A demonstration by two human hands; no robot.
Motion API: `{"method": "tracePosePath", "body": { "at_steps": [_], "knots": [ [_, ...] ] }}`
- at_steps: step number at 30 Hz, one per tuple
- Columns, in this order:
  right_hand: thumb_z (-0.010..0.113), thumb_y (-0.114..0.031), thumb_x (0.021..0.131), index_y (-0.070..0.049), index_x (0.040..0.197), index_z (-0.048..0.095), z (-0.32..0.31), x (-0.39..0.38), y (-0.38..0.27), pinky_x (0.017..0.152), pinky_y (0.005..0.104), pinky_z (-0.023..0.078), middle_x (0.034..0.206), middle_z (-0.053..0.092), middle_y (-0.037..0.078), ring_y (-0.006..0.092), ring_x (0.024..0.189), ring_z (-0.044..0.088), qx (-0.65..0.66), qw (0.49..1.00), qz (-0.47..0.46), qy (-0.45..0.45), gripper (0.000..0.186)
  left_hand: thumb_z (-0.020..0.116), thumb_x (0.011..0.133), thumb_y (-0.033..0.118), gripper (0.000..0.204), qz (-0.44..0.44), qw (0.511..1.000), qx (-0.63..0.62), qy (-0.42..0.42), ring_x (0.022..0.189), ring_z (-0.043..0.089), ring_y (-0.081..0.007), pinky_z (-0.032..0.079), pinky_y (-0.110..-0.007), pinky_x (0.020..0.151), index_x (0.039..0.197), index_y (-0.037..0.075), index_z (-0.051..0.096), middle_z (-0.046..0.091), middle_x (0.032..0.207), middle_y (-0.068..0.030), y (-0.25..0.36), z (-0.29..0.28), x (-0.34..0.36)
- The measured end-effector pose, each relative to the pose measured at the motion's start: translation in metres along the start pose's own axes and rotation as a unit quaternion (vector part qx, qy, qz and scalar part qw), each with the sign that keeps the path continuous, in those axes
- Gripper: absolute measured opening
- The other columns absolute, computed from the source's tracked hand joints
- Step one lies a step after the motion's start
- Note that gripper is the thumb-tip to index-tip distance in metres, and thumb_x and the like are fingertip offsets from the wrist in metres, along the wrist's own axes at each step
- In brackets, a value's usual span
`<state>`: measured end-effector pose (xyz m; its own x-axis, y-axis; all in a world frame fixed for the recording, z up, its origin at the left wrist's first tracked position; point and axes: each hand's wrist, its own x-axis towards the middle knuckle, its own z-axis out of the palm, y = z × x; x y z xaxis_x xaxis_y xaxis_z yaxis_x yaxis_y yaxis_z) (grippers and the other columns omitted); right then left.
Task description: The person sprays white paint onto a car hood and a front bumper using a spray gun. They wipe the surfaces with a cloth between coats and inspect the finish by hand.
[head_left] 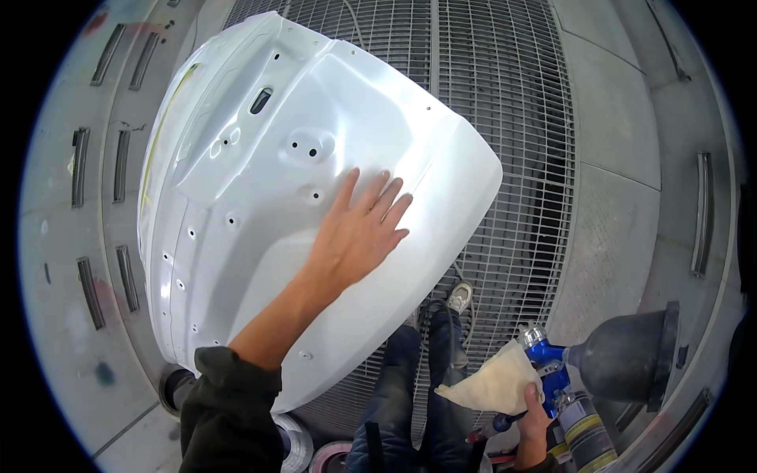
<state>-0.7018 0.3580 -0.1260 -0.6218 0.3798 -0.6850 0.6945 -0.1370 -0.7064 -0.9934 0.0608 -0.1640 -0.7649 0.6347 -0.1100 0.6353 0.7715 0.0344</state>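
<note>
- The big white panel (276, 205) lay face-up beneath me, filling the left and middle of my view, above the floor grating (524, 102).
- I judged it stiff but thin sheet, awkward for its breadth rather than very heavy, and easy to dent or scuff.
- Its glossy face looked slick, so I would have taken hold by the outer edges, one hand on each side, keeping fingers off the smooth middle.
- The left hand (359, 236) was flat and palm-down, fingers spread wide, over the panel's middle; the panel lay directly under it. I couldn't tell whether the palm pressed or just skimmed.
- The right hand (533, 422) was well apart from the panel, low on the right. Its thumb pinned a cream cloth (493, 382), and the blue spray gun (554, 378) seemed gripped with it, though most fingers were hidden.
- The gun's dark cup (623, 356) jutted out to the right.
- Farther out, I saw a pale shoe (460, 297) on the grating, just beside the panel's near edge.
</note>
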Motion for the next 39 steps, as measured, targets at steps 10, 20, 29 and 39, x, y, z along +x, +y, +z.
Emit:
{"method": "tracePosePath", "body": {
  "at_steps": [10,20,29,39],
  "knots": [
    [0.062,-0.014,0.091,0.006,0.130,0.049,-0.005,0.002,0.005,0.094,0.0375,0.048,0.124,0.058,0.014,0.0249,0.109,0.060,0.054,0.997,0.037,-0.028,0.046,0.062,0.088,0.025,0.042,-0.067,0.987,-0.149,0.003,0.129,0.045,-0.0270,0.029,-0.047,0.111,0.126,0.008,0.055,0.052,0.135,-0.0109,0.049,0.003,-0.053],
    [0.061,-0.020,0.091,0.005,0.132,0.046,-0.006,0.005,-0.015,0.094,0.0378,0.048,0.126,0.057,0.016,0.0261,0.111,0.059,0.034,0.993,0.017,-0.111,0.051,0.060,0.093,0.026,0.046,-0.170,0.689,-0.698,-0.094,0.112,0.059,-0.0304,0.046,-0.038,0.095,0.132,0.003,0.051,0.060,0.124,-0.0172,0.151,-0.031,-0.088],
    [0.061,-0.012,0.092,0.002,0.127,0.052,0.001,0.010,-0.059,0.095,0.0351,0.045,0.120,0.060,0.011,0.0206,0.110,0.057,0.033,0.986,0.034,-0.161,0.039,0.076,0.079,0.030,0.043,-0.175,0.589,-0.782,-0.103,0.079,0.063,-0.0193,0.049,-0.032,0.070,0.108,0.001,0.064,0.067,0.090,-0.0119,0.177,-0.039,-0.095],
    [0.061,-0.030,0.090,0.001,0.116,0.050,0.016,0.020,-0.074,0.068,0.0304,0.054,0.103,0.057,0.010,0.0188,0.090,0.058,-0.015,0.958,-0.148,-0.246,0.042,0.069,0.075,0.011,0.025,-0.203,0.572,-0.794,0.032,0.080,0.061,-0.0204,0.048,-0.030,0.071,0.097,0.000,0.063,0.063,0.090,-0.0082,0.205,-0.034,-0.141]
  ]
}}
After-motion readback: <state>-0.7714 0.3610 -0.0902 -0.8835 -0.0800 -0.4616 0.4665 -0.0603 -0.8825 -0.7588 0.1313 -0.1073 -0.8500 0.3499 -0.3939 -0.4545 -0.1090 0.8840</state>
